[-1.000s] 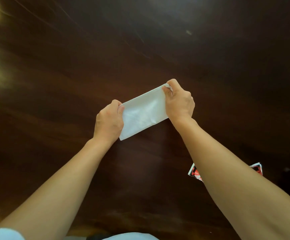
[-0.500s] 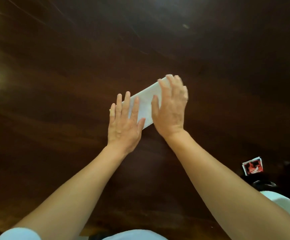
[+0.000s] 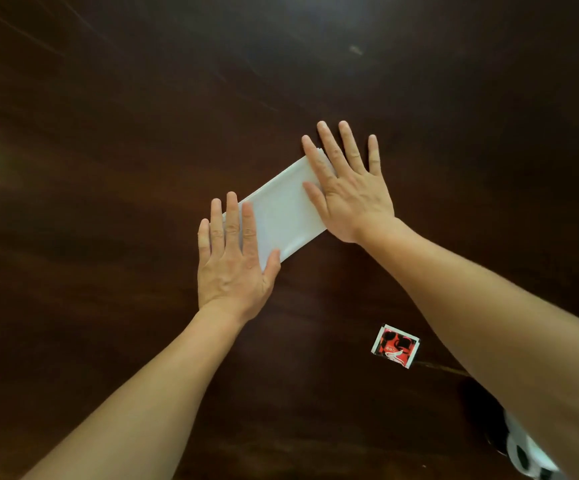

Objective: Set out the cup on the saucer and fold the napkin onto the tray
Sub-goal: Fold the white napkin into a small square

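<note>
A white napkin (image 3: 282, 211), folded into a narrow rectangle, lies flat and slanted on the dark wooden table (image 3: 108, 168). My left hand (image 3: 234, 263) rests palm down on its lower left end, fingers spread. My right hand (image 3: 348, 188) presses flat on its upper right end, fingers also apart. Neither hand grips anything. At the lower right edge, a white rounded object (image 3: 523, 452) shows partly behind my right forearm; I cannot tell whether it is the cup or the saucer. No tray is in view.
A small red, black and white sachet (image 3: 396, 346) lies on the table below my right forearm. A dark round shape (image 3: 478, 403) sits next to the white object at the lower right.
A second ago both hands pinched the napkin's ends in the air. They have laid it on the table, opened flat on it, and slid apart toward its two ends.
</note>
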`<state>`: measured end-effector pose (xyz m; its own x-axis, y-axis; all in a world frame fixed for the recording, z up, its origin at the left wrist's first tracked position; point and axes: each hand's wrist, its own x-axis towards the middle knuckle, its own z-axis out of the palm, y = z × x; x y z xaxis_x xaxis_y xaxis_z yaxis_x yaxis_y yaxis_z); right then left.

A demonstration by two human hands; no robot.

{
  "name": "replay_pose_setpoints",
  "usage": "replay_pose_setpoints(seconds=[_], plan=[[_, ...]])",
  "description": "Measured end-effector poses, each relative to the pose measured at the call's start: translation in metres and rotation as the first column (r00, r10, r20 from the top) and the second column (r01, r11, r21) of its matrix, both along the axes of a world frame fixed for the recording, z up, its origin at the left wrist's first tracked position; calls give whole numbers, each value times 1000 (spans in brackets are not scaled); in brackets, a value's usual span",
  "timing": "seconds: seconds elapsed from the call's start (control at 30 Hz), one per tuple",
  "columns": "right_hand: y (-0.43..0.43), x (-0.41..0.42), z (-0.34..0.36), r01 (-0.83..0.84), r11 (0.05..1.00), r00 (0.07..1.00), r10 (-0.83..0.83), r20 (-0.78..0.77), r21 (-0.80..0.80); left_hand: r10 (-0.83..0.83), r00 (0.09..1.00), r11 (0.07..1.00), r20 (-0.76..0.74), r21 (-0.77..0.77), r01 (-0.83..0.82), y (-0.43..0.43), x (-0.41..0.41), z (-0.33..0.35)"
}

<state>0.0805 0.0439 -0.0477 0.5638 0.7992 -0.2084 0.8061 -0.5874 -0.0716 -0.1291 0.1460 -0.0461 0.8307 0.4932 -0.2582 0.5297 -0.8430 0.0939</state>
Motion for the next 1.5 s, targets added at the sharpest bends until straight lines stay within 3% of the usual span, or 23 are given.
replay_pose_setpoints(seconds=[0.2, 0.33, 0.43, 0.57, 0.77, 0.87, 0.93, 1.0, 1.07, 1.13, 1.2, 1.3, 1.37, 1.43, 1.5], plan=[[10, 1, 8, 121, 985, 991, -128, -46, -127, 56, 994, 995, -98, -78, -63, -28, -3, 15], [25, 3, 27, 307, 895, 942, -334, -30, -325, -23, 984, 987, -175, -162, -6, -71, -30, 29], [33, -20, 42, 418, 841, 873, -476, -102, -344, -87, 971, 967, -221, -253, 29, -101, -59, 40], [29, -50, 61, 461, 861, 852, -497, -163, -213, -194, 940, 955, -280, -275, 115, -116, -78, 52], [2, -44, 98, 559, 822, 658, -518, -547, -107, -330, 915, 924, -234, -281, 261, -87, -70, 64], [-12, -59, 129, 526, 846, 717, -386, -581, 87, -337, 927, 899, -163, -347, 266, -72, -76, 68], [-26, -82, 140, 434, 881, 807, -289, -515, 187, -166, 985, 850, -36, -511, 125, -62, -81, 68], [-45, -114, 141, 308, 924, 888, -194, -417, 227, 236, 971, 662, -28, -727, -182, -51, -80, 74], [-62, -145, 133, 181, 958, 939, -101, -328, 223, 609, 786, 390, -108, -822, -415, -40, -71, 79], [-74, -167, 117, 98, 980, 955, -43, -293, 176, 769, 628, 294, -121, -806, -514, -31, -62, 83], [-81, -183, 100, 61, 995, 950, -35, -310, 74, 766, 640, 389, -59, -750, -535, -25, -56, 85], [-83, -197, 81, -70, 997, 949, 62, -309, -15, 561, 822, 660, 97, -651, -374, -26, -49, 86], [-83, -200, 76, -97, 995, 950, 88, -298, -14, 388, 912, 760, 131, -606, -236, -31, -44, 82], [-85, -200, 73, 34, 999, 942, -19, -335, 40, 343, 935, 777, 91, -587, -228, -34, -41, 76], [-84, -200, 71, 370, 924, 839, -287, -463, 96, 460, 888, 708, 17, -611, -355, -35, -38, 71]])
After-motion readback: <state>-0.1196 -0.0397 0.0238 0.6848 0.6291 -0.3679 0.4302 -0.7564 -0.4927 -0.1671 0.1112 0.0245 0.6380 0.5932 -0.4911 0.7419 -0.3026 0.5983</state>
